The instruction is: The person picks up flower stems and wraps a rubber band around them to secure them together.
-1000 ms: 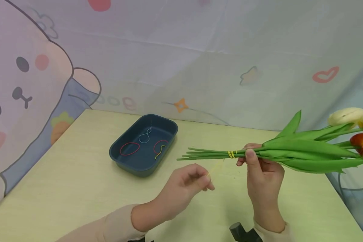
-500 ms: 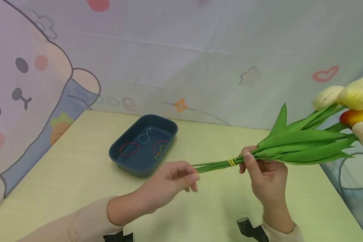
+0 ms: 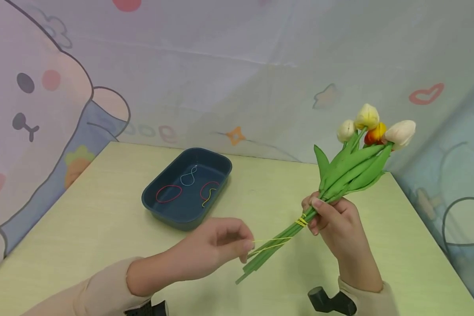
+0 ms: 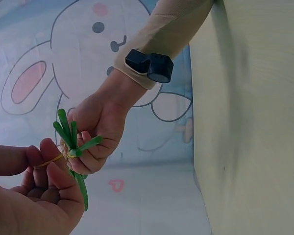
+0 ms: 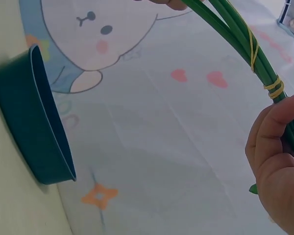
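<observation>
A bunch of artificial tulips (image 3: 347, 173), with white, yellow and orange-red heads, leans up to the right in the head view. My right hand (image 3: 335, 219) grips its green stems just below the leaves. Under that hand a yellow rubber band (image 3: 301, 221) is wound round the stems. Thumb and fingers of my left hand (image 3: 209, 248) pinch a loop of yellow rubber band, which stretches across the lower stems. In the left wrist view the cut stem ends (image 4: 71, 132) point toward the camera. Wound turns and the slanting loop show on the stems (image 5: 230, 29) in the right wrist view.
A dark blue tray (image 3: 150, 210) stands on the pale table (image 3: 83, 237), left of the flowers. Inside lie two red rubber bands, a light blue one (image 3: 188, 179) and a yellow one (image 3: 209, 198). A printed cloth (image 3: 221, 66) hangs behind the table.
The bunch has swung from nearly level to slanting, heads up and stem ends lowered. My left hand has moved left, drawing the yellow loop along the stems. The tray stays put.
</observation>
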`<state>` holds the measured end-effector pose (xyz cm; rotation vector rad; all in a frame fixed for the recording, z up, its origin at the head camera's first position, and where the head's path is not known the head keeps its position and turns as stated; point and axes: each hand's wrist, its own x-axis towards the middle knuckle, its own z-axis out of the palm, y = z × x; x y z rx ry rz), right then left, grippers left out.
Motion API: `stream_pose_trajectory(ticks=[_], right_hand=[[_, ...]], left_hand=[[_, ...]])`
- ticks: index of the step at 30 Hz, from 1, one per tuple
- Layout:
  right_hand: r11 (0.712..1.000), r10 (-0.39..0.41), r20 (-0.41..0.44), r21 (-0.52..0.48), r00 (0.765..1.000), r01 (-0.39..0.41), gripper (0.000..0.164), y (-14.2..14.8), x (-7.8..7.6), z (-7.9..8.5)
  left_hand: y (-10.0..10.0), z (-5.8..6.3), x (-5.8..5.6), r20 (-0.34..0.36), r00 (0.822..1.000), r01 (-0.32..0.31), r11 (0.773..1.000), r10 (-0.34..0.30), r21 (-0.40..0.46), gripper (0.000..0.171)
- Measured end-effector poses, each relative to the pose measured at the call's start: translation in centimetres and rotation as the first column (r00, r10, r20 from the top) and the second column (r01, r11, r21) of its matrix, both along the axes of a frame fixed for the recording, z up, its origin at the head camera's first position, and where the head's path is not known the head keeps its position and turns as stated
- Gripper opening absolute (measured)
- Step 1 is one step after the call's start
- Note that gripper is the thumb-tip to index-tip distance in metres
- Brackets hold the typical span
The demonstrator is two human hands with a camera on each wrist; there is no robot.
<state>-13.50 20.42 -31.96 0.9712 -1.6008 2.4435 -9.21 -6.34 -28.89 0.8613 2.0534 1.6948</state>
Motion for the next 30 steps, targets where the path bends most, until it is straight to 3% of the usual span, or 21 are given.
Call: stream_pose_trajectory(ticks=[6, 12, 21, 30], right_hand=[[0.997, 0.031, 0.044, -0.070, 0.999, -0.028, 0.042, 0.03, -0.10, -0.01], [0.991, 0.059, 0.037, -0.123, 0.998, -0.054, 0.040, 0.10, -0.03, -0.03], [0.979, 0.098, 0.076, -0.187, 0.992, -0.083, 0.038, 0.00, 0.13, -0.03], [0.975, 0.137, 0.074, -0.187, 0.988, -0.121, 0.039, 0.06, 0.09, -0.28]], left_hand=[[-0.21, -0.01, 0.59, -0.015, 1.000, -0.019, 0.999, 0.020, 0.037, 0.018], [-0.32, -0.09, 0.95, 0.019, 0.999, -0.044, 0.997, 0.043, 0.063, 0.018], [-0.39, -0.29, 0.77, 0.073, 0.995, -0.071, 0.990, 0.062, 0.122, 0.021], [-0.41, -0.30, 0.43, 0.109, 0.993, -0.063, 0.988, 0.047, 0.143, 0.023]])
